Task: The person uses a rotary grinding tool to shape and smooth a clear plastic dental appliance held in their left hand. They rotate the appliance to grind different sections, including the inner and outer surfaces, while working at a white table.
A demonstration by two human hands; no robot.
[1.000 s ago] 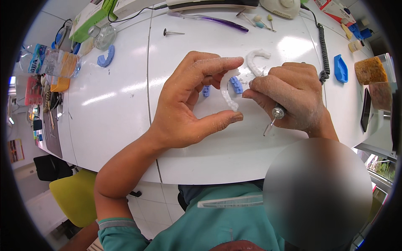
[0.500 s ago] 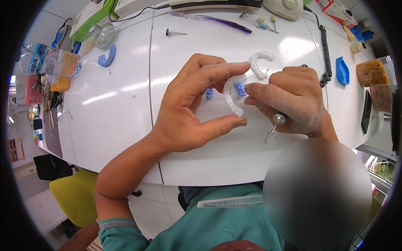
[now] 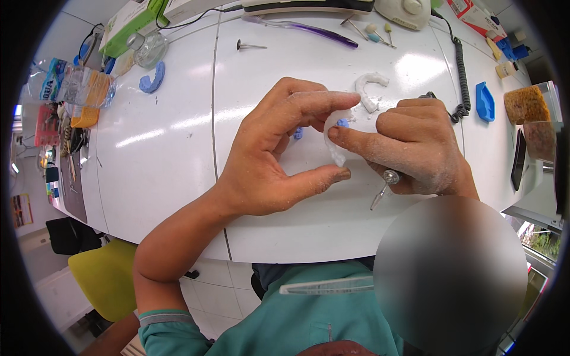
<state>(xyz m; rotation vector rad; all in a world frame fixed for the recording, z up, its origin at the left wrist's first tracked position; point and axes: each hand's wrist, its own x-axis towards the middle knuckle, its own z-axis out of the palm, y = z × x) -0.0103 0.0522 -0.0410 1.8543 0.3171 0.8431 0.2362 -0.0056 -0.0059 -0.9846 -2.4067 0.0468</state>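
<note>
A whitish, dental-arch-shaped piece (image 3: 333,142) is pinched at its ends between the fingers and thumb of my left hand (image 3: 255,154), raised over the white table. My right hand (image 3: 418,139) is closed round a slim metal rotary handpiece (image 3: 390,176), whose bur tip points down toward me. Its outstretched index finger touches the inner side of the arch piece. White dust coats the fingers of both hands. Beyond the arch piece a small blue tooth-shaped block (image 3: 342,123) shows partly, and another blue block (image 3: 298,134) lies beside my left fingers.
A second white arch (image 3: 370,89) lies just beyond my hands. Farther off are a purple toothbrush (image 3: 320,34), a mandrel disc (image 3: 249,45) and several polishing burs (image 3: 373,32). A blue arch (image 3: 152,78) sits far left; a coiled black cord (image 3: 462,83) and a blue tray (image 3: 485,102) are at right.
My right index finger has moved left onto the arch piece, and the handpiece has shifted slightly left and down. The arch piece has turned more edge-on, covering more of the blue block.
</note>
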